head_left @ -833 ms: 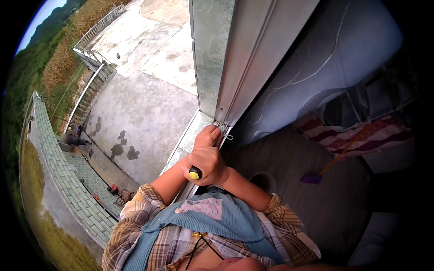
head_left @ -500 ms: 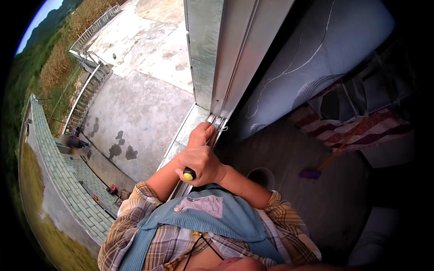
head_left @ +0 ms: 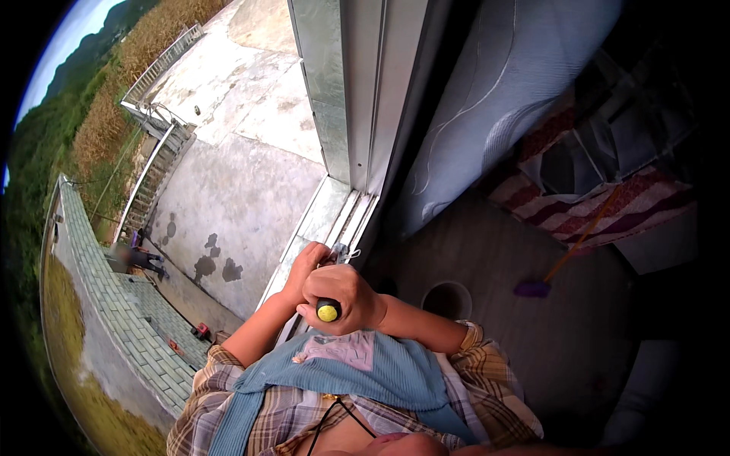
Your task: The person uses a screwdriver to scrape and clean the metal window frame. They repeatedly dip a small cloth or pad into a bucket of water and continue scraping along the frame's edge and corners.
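My right hand [head_left: 348, 295] is shut on a screwdriver [head_left: 328, 309] with a black and yellow handle end, its shaft pointing down toward the metal window track [head_left: 351, 220]. My left hand [head_left: 303, 267] rests on the track beside it, fingers pressed near a small metal fitting [head_left: 340, 251] at the sill; whether it grips anything is hidden. Both hands sit at the bottom corner of the grey aluminium window frame [head_left: 357, 99].
Far below the sill lie a concrete yard [head_left: 228, 197], a staircase with railings [head_left: 156, 163] and a brick path [head_left: 114, 304]. Inside to the right are a striped cloth [head_left: 608, 205], a broom [head_left: 555, 266] and a round white bowl [head_left: 447, 298] on the floor.
The view has shifted slightly; both hands stay at the window track, the right hand still holding the screwdriver, which has moved a little lower along the sill.
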Action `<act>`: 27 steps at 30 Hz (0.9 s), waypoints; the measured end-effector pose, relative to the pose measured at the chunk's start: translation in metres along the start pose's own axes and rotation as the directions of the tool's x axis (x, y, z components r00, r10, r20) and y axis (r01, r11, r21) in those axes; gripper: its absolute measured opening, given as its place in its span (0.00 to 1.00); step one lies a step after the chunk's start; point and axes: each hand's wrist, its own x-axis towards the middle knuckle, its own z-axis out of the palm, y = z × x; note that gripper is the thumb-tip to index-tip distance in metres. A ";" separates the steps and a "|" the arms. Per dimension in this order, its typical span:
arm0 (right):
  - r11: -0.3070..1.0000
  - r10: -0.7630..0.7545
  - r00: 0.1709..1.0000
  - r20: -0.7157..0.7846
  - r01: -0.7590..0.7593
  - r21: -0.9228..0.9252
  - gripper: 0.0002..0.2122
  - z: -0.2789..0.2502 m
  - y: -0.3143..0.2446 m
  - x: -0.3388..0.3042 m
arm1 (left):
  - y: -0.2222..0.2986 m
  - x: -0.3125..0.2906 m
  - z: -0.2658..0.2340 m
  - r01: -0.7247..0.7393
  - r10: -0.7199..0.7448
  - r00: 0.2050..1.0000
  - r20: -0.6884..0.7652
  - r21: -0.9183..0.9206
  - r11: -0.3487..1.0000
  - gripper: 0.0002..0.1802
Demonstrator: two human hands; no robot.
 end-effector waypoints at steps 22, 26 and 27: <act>0.920 -0.182 0.982 0.044 0.186 -0.345 0.11 -0.047 0.061 0.003 | -0.004 0.128 0.044 -0.304 0.309 0.950 -0.051 0.089 0.948 0.13; 0.922 -0.175 0.984 0.043 0.179 -0.342 0.10 -0.041 0.067 0.005 | 0.003 0.131 0.043 -0.408 0.411 0.912 0.010 0.153 0.900 0.13; 0.923 -0.177 0.983 0.057 0.186 -0.336 0.09 -0.039 0.067 0.008 | 0.004 0.131 0.044 -0.401 0.403 0.915 0.014 0.146 0.904 0.13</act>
